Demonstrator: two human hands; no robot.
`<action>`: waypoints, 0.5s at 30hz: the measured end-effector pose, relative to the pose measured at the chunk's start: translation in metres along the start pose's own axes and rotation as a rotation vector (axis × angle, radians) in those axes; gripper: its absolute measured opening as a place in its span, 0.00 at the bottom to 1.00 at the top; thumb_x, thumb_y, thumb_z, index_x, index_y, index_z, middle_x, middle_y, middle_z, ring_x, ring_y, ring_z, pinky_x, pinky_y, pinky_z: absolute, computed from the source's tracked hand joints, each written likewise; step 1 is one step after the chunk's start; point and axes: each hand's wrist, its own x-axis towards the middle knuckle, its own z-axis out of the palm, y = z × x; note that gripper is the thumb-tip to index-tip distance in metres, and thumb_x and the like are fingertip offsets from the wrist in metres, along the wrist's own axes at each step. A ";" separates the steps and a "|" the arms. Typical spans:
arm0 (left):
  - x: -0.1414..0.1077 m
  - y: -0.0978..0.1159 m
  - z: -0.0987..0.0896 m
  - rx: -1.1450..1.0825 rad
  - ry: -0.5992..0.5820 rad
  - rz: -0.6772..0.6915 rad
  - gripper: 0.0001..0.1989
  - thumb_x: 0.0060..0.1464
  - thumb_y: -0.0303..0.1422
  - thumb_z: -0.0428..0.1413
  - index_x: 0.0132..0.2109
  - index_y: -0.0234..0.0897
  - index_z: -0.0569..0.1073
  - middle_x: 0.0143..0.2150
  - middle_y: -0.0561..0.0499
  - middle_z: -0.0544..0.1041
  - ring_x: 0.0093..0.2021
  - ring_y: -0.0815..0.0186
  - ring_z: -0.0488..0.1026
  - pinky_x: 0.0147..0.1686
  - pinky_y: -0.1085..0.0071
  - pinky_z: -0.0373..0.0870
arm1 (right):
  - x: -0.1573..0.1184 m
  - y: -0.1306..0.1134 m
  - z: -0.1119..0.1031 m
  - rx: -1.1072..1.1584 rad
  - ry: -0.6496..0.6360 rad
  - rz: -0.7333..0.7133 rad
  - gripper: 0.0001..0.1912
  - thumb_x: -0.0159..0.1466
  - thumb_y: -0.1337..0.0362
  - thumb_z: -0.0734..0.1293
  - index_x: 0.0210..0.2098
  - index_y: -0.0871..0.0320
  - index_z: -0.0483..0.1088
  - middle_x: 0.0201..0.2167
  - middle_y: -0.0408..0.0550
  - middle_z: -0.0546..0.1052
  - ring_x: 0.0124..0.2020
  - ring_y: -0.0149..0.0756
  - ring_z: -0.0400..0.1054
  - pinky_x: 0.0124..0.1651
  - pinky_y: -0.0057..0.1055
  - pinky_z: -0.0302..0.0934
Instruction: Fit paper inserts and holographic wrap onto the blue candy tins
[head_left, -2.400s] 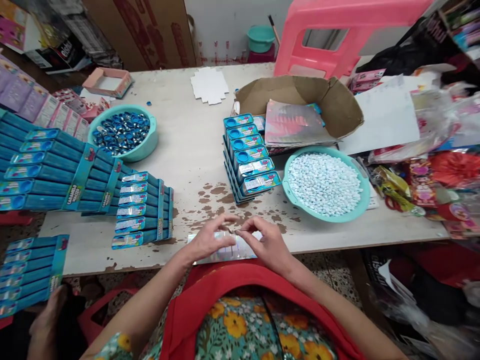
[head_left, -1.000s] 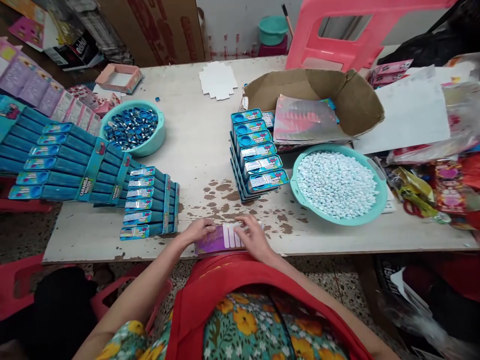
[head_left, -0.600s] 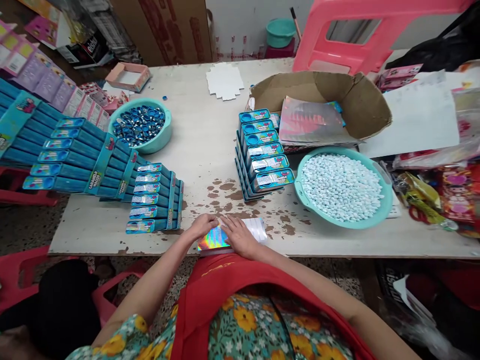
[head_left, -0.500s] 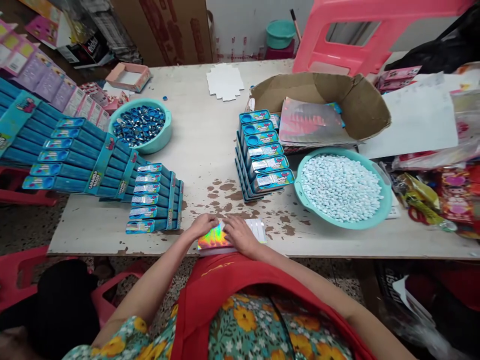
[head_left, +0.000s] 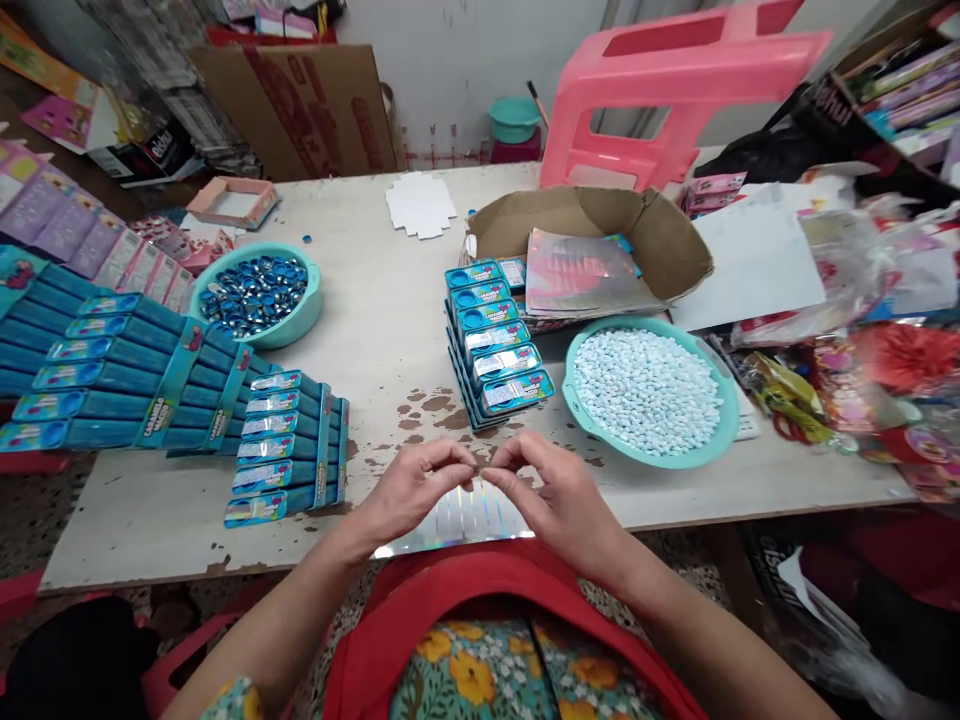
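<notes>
My left hand and my right hand meet tip to tip near the table's front edge. Thumb and fingers of each are pinched together; whatever they hold, if anything, is too small to make out. Below them lies a shiny silvery sheet with pale strips, close against the red apron. Just beyond my hands stands a stack of blue labelled packs. To its right is a turquoise basin of pale candies.
Blue pack bundles fill the left side, beside a turquoise bowl of blue caps. A cut-down cardboard box holding sheets sits behind the basin. Beyond the table is a pink plastic chair. Wrappers and scissors lie at the right.
Both hands have lifted off the sheet and come together in pinches. The sheet's rainbow-coloured part no longer shows; silvery strips show instead. The head view has shifted.
</notes>
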 end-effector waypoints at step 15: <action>0.140 0.018 -0.057 -0.075 0.326 0.161 0.06 0.53 0.31 0.50 0.38 0.39 0.59 0.22 0.60 0.65 0.20 0.76 0.61 0.20 0.81 0.55 | 0.167 0.064 -0.021 -0.160 0.375 0.148 0.04 0.52 0.66 0.68 0.24 0.59 0.68 0.36 0.46 0.66 0.41 0.36 0.62 0.49 0.36 0.57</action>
